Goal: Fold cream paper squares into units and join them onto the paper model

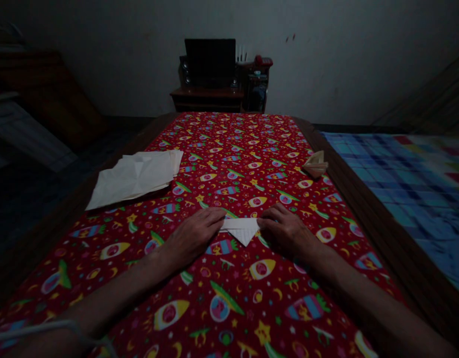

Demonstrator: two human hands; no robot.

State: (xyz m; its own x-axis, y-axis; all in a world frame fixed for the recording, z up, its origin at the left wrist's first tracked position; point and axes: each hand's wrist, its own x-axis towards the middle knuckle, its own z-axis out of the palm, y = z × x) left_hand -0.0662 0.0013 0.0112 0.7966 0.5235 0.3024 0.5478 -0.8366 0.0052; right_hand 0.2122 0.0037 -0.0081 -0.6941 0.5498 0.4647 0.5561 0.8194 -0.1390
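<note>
A small piece of folded white paper (245, 229) lies on the red patterned cloth (233, 164), with a straight band along its far side and a lined triangular point facing me. My left hand (197, 231) is closed on the paper's left end, fingertips at the band. Its right end is pinched by my right hand (285, 226), fingers bent over it. To the left, beyond my left hand, rests a stack of white paper sheets (138, 174) with uneven edges. A small folded paper piece (316, 165), yellowish, sits near the cloth's right edge.
The cloth covers a long table with brown side edges (348, 204). Past its far end stand a dark monitor (210, 60) on a wooden desk (209, 99) and a red telephone (264, 60). A checked blue sheet (378, 184) spreads at right. A pale cord (46, 325) crosses my left forearm.
</note>
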